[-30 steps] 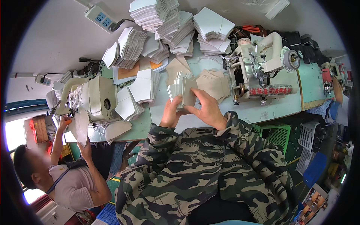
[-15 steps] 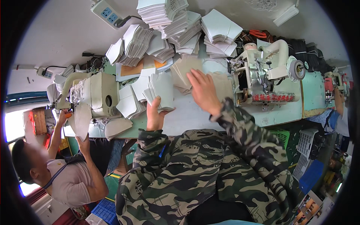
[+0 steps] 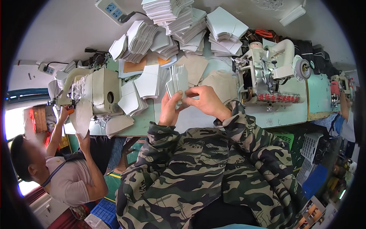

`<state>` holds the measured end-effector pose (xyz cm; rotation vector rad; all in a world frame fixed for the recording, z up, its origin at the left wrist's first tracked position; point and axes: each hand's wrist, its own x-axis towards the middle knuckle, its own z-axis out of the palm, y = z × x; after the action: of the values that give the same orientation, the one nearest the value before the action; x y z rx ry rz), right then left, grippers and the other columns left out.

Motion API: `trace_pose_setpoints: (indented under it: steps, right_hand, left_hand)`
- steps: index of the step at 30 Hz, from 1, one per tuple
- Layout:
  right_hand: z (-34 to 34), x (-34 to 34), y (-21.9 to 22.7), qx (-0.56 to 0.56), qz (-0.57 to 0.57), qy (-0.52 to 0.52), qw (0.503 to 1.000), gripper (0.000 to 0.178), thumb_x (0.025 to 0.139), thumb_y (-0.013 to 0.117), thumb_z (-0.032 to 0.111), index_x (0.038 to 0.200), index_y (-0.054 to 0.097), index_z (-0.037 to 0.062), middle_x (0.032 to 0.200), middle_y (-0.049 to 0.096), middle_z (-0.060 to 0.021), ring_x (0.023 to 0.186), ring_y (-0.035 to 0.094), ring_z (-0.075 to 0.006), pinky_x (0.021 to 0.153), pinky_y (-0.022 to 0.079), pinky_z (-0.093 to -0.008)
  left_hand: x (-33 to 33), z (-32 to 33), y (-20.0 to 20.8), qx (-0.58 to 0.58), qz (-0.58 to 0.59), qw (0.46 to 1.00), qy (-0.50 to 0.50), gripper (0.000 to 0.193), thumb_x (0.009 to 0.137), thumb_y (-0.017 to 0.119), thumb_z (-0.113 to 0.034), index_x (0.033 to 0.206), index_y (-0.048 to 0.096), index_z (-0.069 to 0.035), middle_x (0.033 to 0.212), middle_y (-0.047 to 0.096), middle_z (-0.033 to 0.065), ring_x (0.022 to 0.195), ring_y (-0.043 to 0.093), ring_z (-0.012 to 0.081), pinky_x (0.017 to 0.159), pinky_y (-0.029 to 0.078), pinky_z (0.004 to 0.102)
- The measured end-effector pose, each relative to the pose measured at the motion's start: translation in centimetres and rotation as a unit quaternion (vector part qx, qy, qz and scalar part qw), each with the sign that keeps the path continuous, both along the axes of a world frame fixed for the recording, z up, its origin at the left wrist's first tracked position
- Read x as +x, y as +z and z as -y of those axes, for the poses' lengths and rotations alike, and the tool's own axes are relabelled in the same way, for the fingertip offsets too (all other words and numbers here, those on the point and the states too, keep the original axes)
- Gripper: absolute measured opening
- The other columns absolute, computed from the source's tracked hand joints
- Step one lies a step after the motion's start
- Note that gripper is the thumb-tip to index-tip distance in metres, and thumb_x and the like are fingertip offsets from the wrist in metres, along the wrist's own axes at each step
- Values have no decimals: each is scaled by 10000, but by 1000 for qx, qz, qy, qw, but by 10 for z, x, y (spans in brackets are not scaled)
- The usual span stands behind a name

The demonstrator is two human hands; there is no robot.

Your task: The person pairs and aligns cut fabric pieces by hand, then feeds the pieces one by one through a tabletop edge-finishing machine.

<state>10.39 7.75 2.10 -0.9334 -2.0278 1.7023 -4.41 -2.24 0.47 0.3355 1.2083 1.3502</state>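
A small stack of white cut pieces point(image 3: 178, 79) stands tilted up above the near part of the table, gripped by my left hand point(image 3: 170, 111) with the thumb across its front. My right hand point(image 3: 209, 102) meets it at the lower right edge, fingers bent and pressed together against the pieces. Just left of the held stack lie fanned white pieces point(image 3: 147, 81), with another white bundle point(image 3: 129, 100) beside them. Beige pieces point(image 3: 195, 65) lie beyond my hands, and more beige pieces point(image 3: 222, 84) rest to the right, partly behind my right hand.
Tall piles of white pieces point(image 3: 167, 13) line the back of the table point(image 3: 267, 118). A sewing machine point(image 3: 267, 72) stands at right, another machine point(image 3: 101, 93) at left. A co-worker point(image 3: 68, 168) at left handles a pale piece point(image 3: 81, 118). A power strip point(image 3: 112, 9) hangs on the wall.
My right hand has come from the beige pieces back to the left, onto the stack. My left hand has turned the stack more on edge and shifted slightly right.
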Motion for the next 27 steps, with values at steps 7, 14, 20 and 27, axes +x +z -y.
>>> trace_pose_setpoints:
  steps: [7, 14, 20, 27]
  right_hand:
    - [8, 22, -7, 4, 69, -12, 998, 254, 793, 681, 164, 955, 715, -28, 820, 711, -181, 734, 698, -273, 705, 532, -357]
    - [19, 42, -22, -46, -9, -59, 997, 212, 833, 687, 110, 987, 723, -30, 846, 725, -146, 772, 695, -201, 717, 531, -313]
    - [8, 44, -6, -59, 30, -32, 997, 263, 874, 737, 139, 1063, 712, -42, 957, 743, -123, 846, 690, -158, 771, 539, -293]
    - [-7, 62, -8, -123, -24, 22, 992, 476, 808, 800, 153, 1225, 639, -11, 1091, 708, -133, 1011, 667, -199, 886, 513, -322]
  left_hand:
    - [32, -1, -12, -30, -49, 998, -6, 356, 970, 557, -270, 1268, 512, -81, 1141, 600, 74, 970, 623, 176, 821, 565, 399]
    - [40, -6, -9, 10, -93, 995, 22, 207, 925, 637, -185, 1042, 541, -45, 920, 583, 25, 790, 581, 106, 661, 513, 278]
    - [38, -13, -5, -12, -79, 997, -22, 296, 952, 590, -222, 1205, 515, -87, 1044, 572, 18, 930, 594, 138, 753, 554, 336]
    - [41, -14, 17, 0, -58, 997, -42, 376, 946, 577, -230, 1265, 497, -47, 1086, 595, 66, 948, 617, 188, 769, 567, 389]
